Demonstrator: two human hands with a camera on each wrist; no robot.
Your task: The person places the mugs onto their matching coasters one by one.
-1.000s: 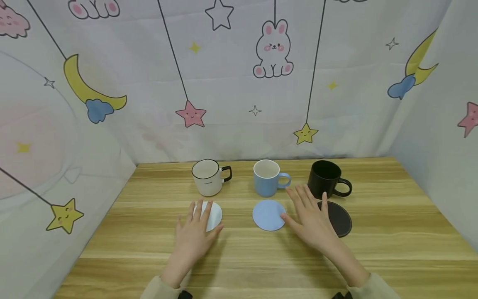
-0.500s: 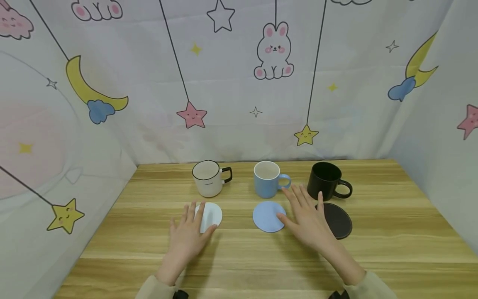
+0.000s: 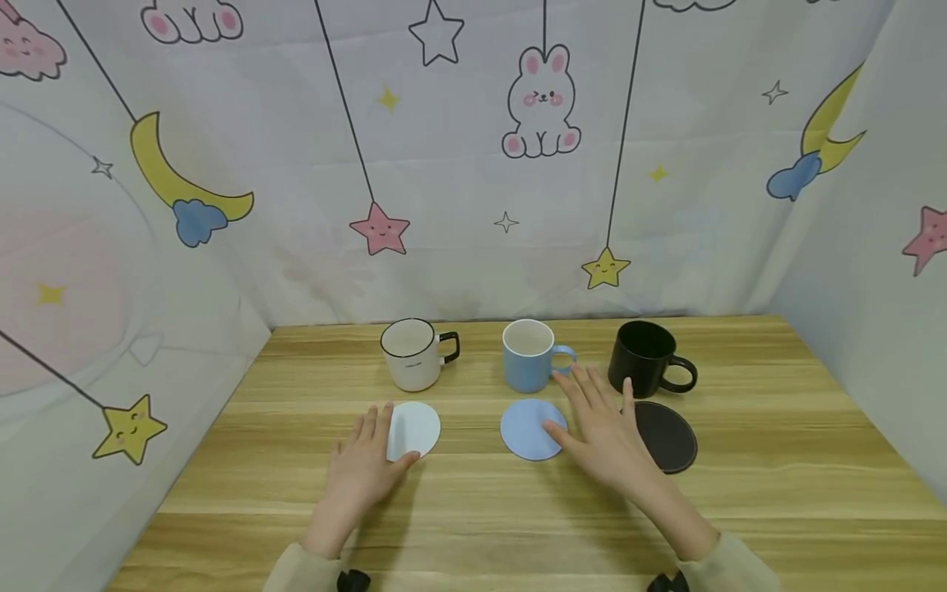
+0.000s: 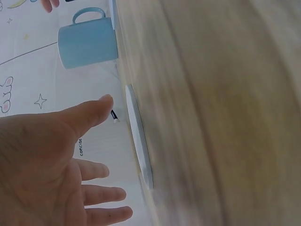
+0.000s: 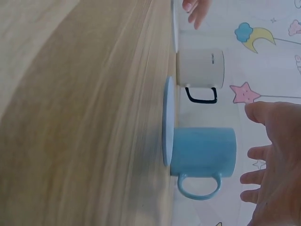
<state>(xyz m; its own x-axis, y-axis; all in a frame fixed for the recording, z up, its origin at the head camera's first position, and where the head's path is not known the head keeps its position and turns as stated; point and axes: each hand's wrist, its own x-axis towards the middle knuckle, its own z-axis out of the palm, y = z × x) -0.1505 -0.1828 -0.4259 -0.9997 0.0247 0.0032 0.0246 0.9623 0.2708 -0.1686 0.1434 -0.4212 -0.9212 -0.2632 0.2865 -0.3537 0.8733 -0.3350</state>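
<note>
My left hand (image 3: 362, 464) is held above the table beside the white coaster (image 3: 416, 429), fingers extended and holding nothing. In the left wrist view a gap shows between its thumb (image 4: 94, 113) and that coaster's edge. Between the light blue coaster (image 3: 529, 429) and the black coaster (image 3: 667, 437) hovers my right hand (image 3: 608, 440), also holding nothing, fingers spread. It partly covers both coasters in the head view. Behind the coasters stand three upright mugs: a white mug (image 3: 412, 362) with a black rim, a blue mug (image 3: 527, 362) and a black mug (image 3: 639, 362).
The mugs and coasters share a wood-grain table (image 3: 473, 526), each mug just behind its like-coloured coaster. All mug handles point right. A white curtain (image 3: 459, 164) printed with stars, moons and rabbits closes off the back and sides.
My left hand has drifted left and slightly back, uncovering more of the white coaster. My right hand has shifted a little left. The mugs and coasters have stayed in place.
</note>
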